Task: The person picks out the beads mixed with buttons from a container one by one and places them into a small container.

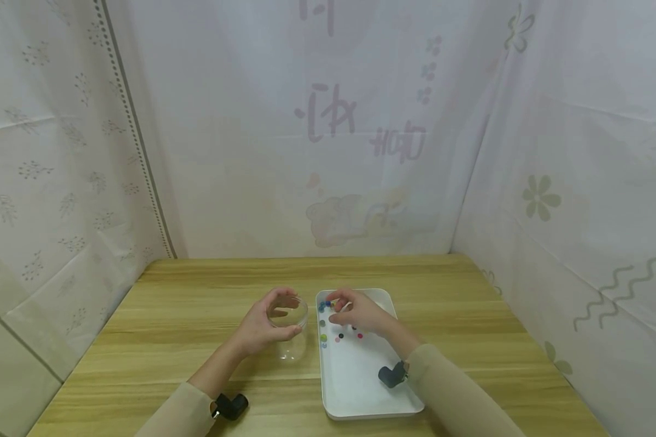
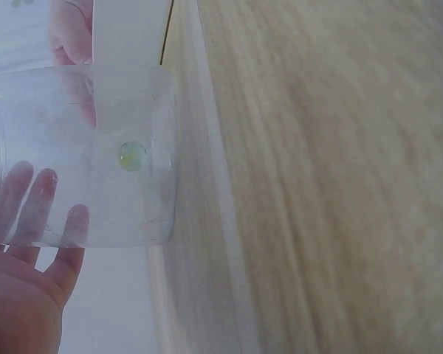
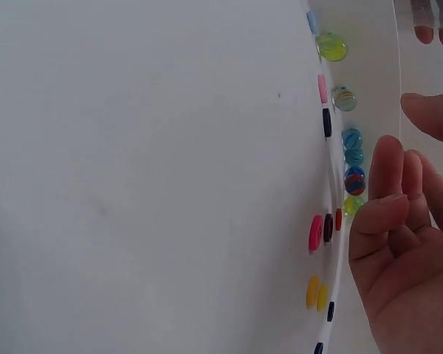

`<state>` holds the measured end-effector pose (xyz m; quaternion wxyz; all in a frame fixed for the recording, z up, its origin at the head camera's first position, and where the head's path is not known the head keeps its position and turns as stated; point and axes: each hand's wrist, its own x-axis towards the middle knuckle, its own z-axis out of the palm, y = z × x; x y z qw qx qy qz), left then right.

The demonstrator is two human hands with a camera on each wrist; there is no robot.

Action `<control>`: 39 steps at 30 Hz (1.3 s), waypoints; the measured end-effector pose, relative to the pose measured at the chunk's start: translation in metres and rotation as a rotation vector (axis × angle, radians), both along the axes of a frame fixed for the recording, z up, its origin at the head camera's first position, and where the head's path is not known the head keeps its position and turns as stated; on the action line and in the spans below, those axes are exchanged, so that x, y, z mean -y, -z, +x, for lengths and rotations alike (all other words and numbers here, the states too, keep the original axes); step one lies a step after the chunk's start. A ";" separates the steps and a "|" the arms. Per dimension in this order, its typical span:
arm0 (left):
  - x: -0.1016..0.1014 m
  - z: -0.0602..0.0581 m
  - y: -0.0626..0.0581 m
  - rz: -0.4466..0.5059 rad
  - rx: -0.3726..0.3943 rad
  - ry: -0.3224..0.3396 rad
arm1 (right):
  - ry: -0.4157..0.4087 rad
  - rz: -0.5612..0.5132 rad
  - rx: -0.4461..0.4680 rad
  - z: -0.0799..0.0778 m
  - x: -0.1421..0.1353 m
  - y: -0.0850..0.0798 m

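My left hand [image 1: 268,325] grips a clear, wide-mouthed plastic jar [image 1: 291,349] around its upper part; it stands upright just left of the white tray [image 1: 372,388]. In the left wrist view, a yellow-green marble [image 2: 132,156] shows through the jar's lower part. Over the tray's far left part, my right hand [image 1: 361,311] has its fingers bent and parted, with nothing seen between them. Beside its fingertips, blue marbles [image 3: 354,157], a blue-and-red marble [image 3: 355,181] and a yellow-green marble [image 3: 354,205] line the tray's side wall.
Several buttons lie in the tray, among them a pink button [image 3: 315,233], an orange button [image 3: 312,291] and a black button [image 1: 341,335]. Another yellow-green marble [image 3: 333,47] sits along the same wall. The wooden table [image 1: 197,291] is enclosed by patterned white curtains [image 1: 240,152].
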<state>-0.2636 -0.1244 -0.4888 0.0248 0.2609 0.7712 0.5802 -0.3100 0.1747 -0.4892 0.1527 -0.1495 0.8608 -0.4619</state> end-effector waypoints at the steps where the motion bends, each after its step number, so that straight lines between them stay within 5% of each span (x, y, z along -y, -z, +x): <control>1: 0.000 0.000 0.000 -0.001 0.002 0.000 | -0.005 0.005 -0.002 0.000 0.000 0.001; 19: 0.000 -0.001 0.000 -0.001 -0.013 0.011 | -0.105 0.041 0.003 -0.003 0.006 0.012; 39: 0.000 -0.002 0.001 0.007 -0.021 0.017 | -0.065 0.094 -0.015 -0.001 0.012 0.018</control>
